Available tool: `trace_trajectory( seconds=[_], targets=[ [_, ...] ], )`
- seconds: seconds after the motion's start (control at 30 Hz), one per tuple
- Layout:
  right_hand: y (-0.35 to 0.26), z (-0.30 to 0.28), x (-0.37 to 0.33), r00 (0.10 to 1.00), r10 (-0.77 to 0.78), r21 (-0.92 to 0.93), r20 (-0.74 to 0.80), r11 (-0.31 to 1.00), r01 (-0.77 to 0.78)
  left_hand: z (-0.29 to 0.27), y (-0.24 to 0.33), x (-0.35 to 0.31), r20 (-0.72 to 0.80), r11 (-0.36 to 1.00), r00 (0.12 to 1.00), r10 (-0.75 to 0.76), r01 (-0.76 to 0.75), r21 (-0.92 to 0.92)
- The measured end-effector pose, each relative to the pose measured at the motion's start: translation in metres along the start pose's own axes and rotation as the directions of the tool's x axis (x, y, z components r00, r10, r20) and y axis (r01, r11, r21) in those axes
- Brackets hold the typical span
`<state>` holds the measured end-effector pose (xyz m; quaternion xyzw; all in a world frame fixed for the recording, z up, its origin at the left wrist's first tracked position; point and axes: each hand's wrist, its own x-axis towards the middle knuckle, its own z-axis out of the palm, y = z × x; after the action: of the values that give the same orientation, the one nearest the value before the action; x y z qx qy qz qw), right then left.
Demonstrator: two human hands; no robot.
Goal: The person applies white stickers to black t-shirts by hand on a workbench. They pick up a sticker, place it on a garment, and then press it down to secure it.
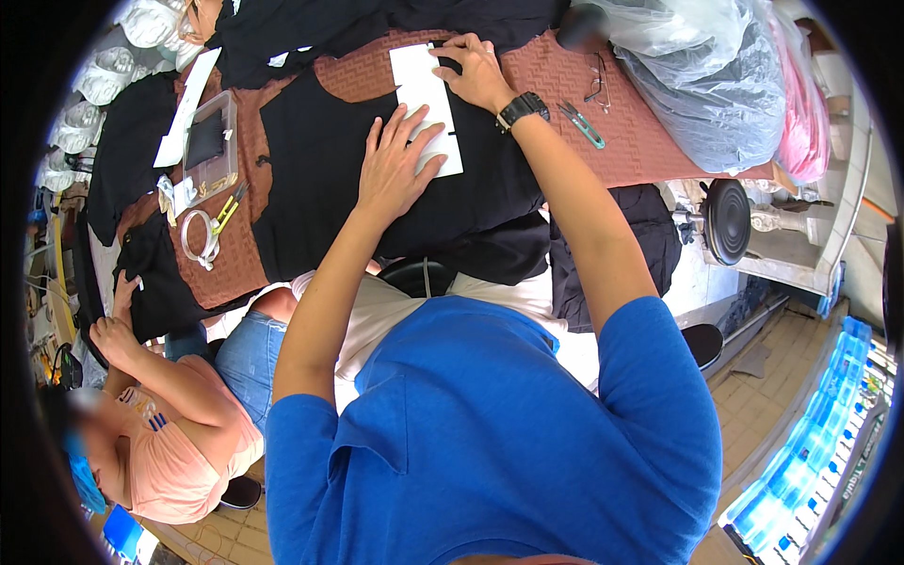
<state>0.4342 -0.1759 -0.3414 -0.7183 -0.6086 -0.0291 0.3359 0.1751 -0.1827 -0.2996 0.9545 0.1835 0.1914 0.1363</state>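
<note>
A long white card strip (414, 75) with small notches lies over a black cloth piece (315, 141) on the table. My left hand (400, 165) rests flat on the strip's lower half, fingers spread, pressing it against the cloth. At the strip's upper right edge is my right hand (476, 75), its fingers bent and thumb drawn in toward them. A tiny dark bit shows by those fingertips, too small to name. My right wrist carries a black watch (523, 110).
Thread snips (582, 125) and eyeglasses (598, 80) lie right of my hands, before bulging plastic bags (706, 85). To the left are a clear plastic box (210, 151), yellow-handled scissors (229, 209) and a white tape roll (199, 237). A co-worker (179, 424) sits lower left, handling black cloth.
</note>
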Motion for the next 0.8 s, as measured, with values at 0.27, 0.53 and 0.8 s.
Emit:
trace_trajectory(
  seconds=[0.27, 0.53, 0.8],
  targets=[
    [0.0, -0.002, -0.005, 0.997, -0.024, -0.006, -0.075, 1.0, 0.023, 0.002, 0.0, 0.001, -0.013, 1.0, 1.0, 0.004, -0.004, 0.003],
    [-0.129, -0.025, 0.057, 0.983, -0.166, 0.385, -0.084, 0.904, 0.186, 0.005, -0.005, -0.002, -0.089, 0.998, 0.995, 0.045, -0.041, 0.05],
    [-0.309, 0.082, 0.075, 0.751, -0.657, 0.334, 0.065, 0.724, 0.604, 0.033, -0.019, -0.008, -0.209, 0.998, 0.977, 0.051, -0.058, -0.028]
  ],
)
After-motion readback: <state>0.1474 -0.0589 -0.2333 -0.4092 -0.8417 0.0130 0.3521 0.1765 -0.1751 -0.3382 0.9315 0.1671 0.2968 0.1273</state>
